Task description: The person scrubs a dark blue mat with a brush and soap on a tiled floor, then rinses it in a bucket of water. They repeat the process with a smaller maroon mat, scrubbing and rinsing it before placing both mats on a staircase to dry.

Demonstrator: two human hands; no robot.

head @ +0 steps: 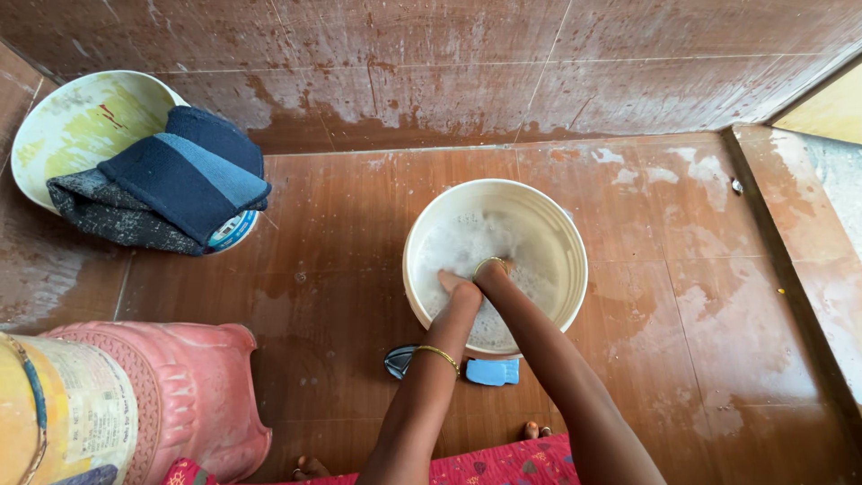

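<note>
Wet tiled floor; both hands sunk in sudsy bucket (422, 242), grip hidden.

A wet brown tiled floor (718, 296) carries a white bucket (566, 242) of suds mid-floor, a blue scrubber (492, 371) just before it, a pink stool (189, 395) at the near-left corner, and a cloth-draped bucket (63, 126) far-left

Around me the floor (341, 224) is wet reddish-brown tile with pale soap streaks; the far wall (449, 63) wears the same stained tile. A pink plastic stool (189, 395) stands near left, daylight falling evenly
</note>
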